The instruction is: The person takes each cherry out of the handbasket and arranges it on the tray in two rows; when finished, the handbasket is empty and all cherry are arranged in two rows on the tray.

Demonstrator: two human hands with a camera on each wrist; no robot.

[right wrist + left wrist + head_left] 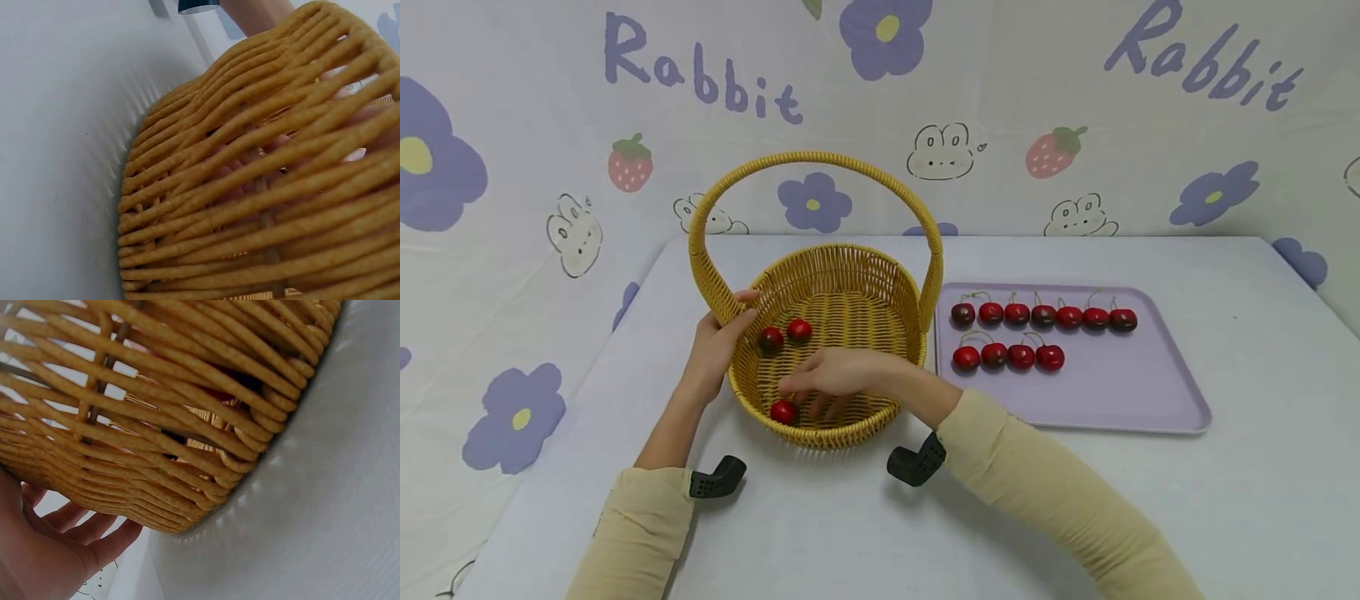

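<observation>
A yellow woven basket with a tall arched handle stands on the table. My left hand grips its left rim beside the foot of the handle; in the left wrist view the fingers of that hand lie against the outside of the weave. Inside the basket are a red cherry, a darker cherry and another cherry near the front wall. My right hand reaches into the basket, fingertips just above that front cherry; whether they pinch its stem is unclear. In the right wrist view the weave partly hides the hand.
To the right of the basket lies a lilac tray holding two rows of cherries: several in the back row and several in the shorter front row. A patterned cloth hangs behind the white table.
</observation>
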